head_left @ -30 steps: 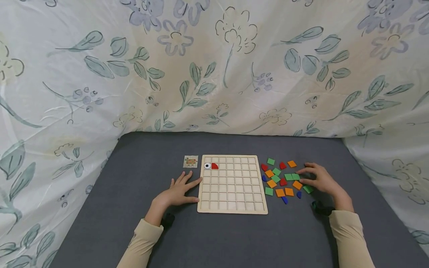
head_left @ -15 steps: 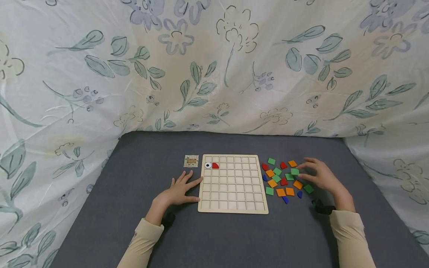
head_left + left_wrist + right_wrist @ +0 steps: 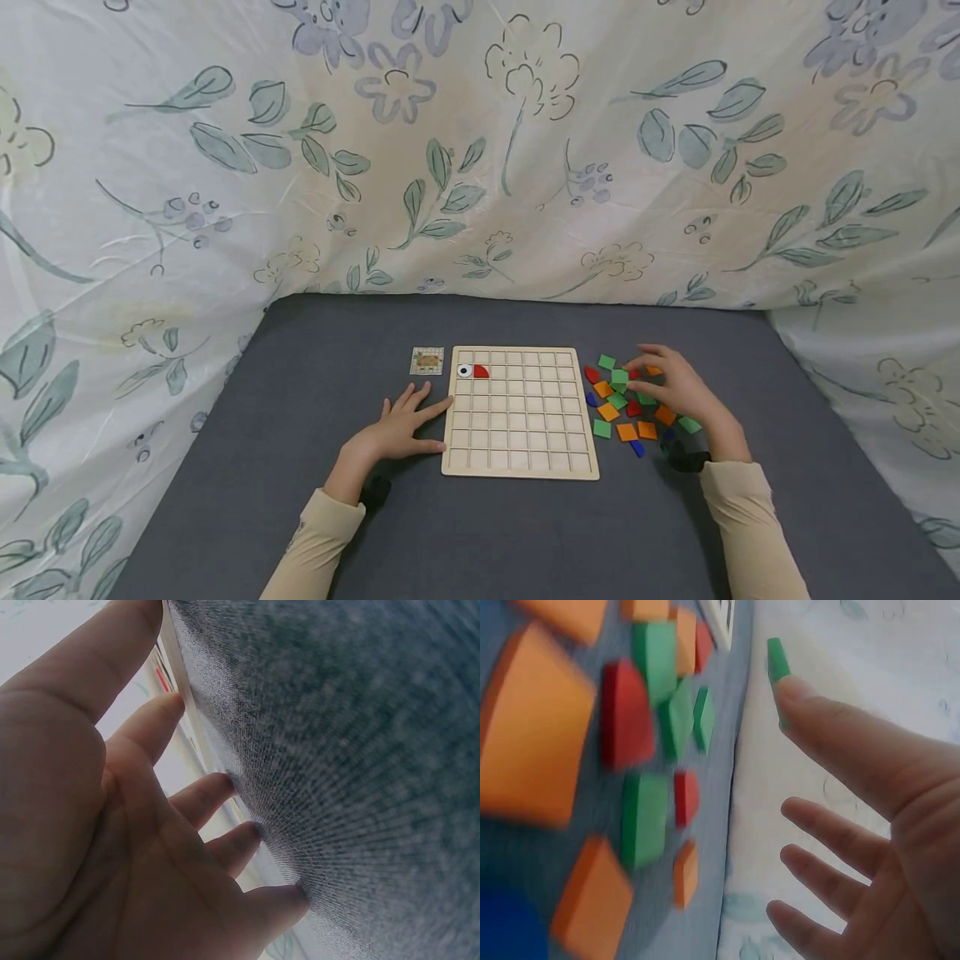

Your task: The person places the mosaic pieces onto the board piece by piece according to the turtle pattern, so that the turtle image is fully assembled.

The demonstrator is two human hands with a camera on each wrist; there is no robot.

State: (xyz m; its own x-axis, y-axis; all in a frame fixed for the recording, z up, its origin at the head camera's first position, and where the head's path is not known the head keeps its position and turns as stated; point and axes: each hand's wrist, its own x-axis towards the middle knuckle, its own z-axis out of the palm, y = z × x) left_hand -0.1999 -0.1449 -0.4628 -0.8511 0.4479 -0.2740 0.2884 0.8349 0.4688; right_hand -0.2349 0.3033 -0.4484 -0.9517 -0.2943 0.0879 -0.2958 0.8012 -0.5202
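Between thumb and index finger, my right hand (image 3: pixel 678 385) pinches a green square tile (image 3: pixel 778 661) and carries it above the loose tiles; its other fingers are spread in the right wrist view. A wooden grid board (image 3: pixel 525 421) lies in the middle of the table. In its upper left cells sit a white tile with an eye (image 3: pixel 465 371) and a red quarter-round tile (image 3: pixel 481 372). My left hand (image 3: pixel 393 429) rests flat with fingers spread, its thumb and index fingertip touching the board's left edge.
Several orange, green, red and blue tiles lie scattered right of the board, such as an orange tile (image 3: pixel 626 432) and a red tile (image 3: pixel 626 712). A small pattern card (image 3: pixel 427 361) lies at the board's upper left. Flowered cloth (image 3: pixel 480 167) hangs behind the grey table (image 3: pixel 480 542).
My right hand has picked up a green tile from the right side of the scattered pieces and moved left with it towards the board. The left hand stays in place.
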